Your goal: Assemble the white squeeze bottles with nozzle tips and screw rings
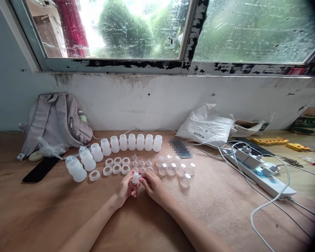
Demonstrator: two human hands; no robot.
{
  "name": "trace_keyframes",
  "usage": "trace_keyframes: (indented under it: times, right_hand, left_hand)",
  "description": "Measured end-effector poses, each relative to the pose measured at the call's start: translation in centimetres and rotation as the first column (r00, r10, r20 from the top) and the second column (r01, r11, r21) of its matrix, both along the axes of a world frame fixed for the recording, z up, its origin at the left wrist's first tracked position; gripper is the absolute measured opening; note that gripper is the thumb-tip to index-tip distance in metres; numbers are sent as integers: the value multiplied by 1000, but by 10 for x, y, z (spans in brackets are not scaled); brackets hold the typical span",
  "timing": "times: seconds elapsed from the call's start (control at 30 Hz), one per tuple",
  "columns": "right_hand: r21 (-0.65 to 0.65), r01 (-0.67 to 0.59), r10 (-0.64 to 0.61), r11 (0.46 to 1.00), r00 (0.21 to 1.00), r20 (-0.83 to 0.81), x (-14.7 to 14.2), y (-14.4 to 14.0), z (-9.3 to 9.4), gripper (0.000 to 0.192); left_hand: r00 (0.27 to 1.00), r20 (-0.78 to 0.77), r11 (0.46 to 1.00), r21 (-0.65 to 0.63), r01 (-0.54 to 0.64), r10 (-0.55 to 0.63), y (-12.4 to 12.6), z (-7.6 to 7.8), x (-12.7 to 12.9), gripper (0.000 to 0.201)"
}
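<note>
My left hand is closed around a whitish screw collar of a baby bottle, turned on its side. At the collar's right face, the fingers of my right hand are pinched together; what they grip is hidden. Just beyond my hands lie several clear bottle nipples. Left of them are loose collar rings, with a single ring nearer the bottles. Clear dome caps sit to the right. Open frosted bottles stand in a curved row behind, and two capped bottles are at its left end.
A backpack, a plastic bag and a black phone occupy the left. On the right are a silver mailer bag, a power strip with looping white cables, and yellow pieces. A wall and window close off the back.
</note>
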State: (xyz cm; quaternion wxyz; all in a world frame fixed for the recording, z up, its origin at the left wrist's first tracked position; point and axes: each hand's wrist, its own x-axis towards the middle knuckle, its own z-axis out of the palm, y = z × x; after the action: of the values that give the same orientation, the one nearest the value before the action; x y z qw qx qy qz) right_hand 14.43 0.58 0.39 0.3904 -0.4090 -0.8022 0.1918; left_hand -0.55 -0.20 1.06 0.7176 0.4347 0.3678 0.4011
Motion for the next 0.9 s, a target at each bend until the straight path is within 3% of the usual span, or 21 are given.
trace_keyframes:
  times: [0.1, 0.23, 0.37, 0.5, 0.63, 0.7, 0.73, 0.8, 0.83, 0.9]
  right_hand:
    - [16, -28, 27, 999, 999, 27, 0, -3, 1, 24]
    - [29, -53, 51, 998, 997, 53, -2, -7, 2, 25]
    - [41, -62, 60, 997, 997, 38, -7, -6, 4, 26]
    - [40, -74, 73, 996, 997, 29, -8, -4, 2, 26]
    - [37, -40, 40, 999, 999, -5, -3, -4, -5, 25]
    - [43, 10, -9, 999, 1000, -29, 0, -2, -8, 24]
    - [47, 34, -32, 998, 999, -36, 1, -1, -8, 24]
    - [52, 59, -58, 997, 998, -34, 1, 0, -8, 24]
    - [55, 61, -60, 997, 998, -29, 1, 0, -7, 24]
    - [59, 46, -45, 997, 999, -13, 0, 0, -6, 24]
  left_hand:
    - [998, -60, 999, 40, 1, 1, -3, -1, 1, 41]
    - [965, -239, 989, 121, -82, 109, -3, -2, 3, 39]
    - [942, -277, 973, 181, -145, 192, 0, 0, 3, 38]
    - [914, -306, 927, 339, -157, 266, 0, -1, 2, 35]
    - [814, -452, 868, 482, -122, 366, 5, 7, -8, 39]
    - [710, -510, 831, 521, -194, 485, 14, 21, -23, 46]
    - [617, -550, 793, 569, -217, 563, 21, 31, -33, 48]
    - [289, -637, 695, 694, -190, 715, 38, 49, -56, 55]
    - [123, -674, 685, 712, -157, 729, 47, 57, -67, 57]
    - [-133, -734, 730, 678, -88, 666, 62, 66, -87, 57]
